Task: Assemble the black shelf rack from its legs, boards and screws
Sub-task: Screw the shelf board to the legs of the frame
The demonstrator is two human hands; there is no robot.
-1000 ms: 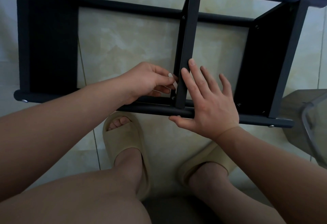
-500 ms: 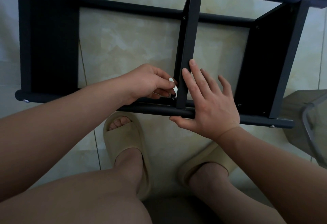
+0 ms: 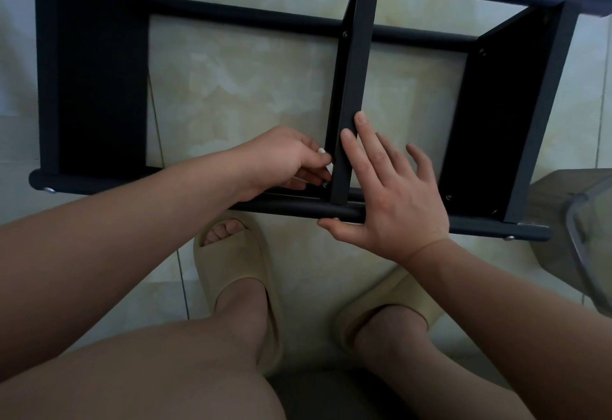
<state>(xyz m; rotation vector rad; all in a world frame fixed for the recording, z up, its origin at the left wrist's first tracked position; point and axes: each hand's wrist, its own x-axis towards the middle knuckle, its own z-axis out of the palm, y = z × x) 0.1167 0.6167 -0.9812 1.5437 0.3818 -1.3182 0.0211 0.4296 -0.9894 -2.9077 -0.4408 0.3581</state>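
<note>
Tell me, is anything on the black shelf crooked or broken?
Nothing stands out. The rack lies on its side on the tiled floor, and no board looks bent or cracked. The left hand pinches a small white tool beside the middle board; the right hand rests flat on it.

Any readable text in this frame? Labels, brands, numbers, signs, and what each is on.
None can be read in the head view.
black rack: plain dark surfaces, no print or sticker showing.
slippers: plain, no logo showing.
clear container at the right edge: no label showing.
small white piece pinched by the left hand: too small to tell whether it bears any mark.
</note>
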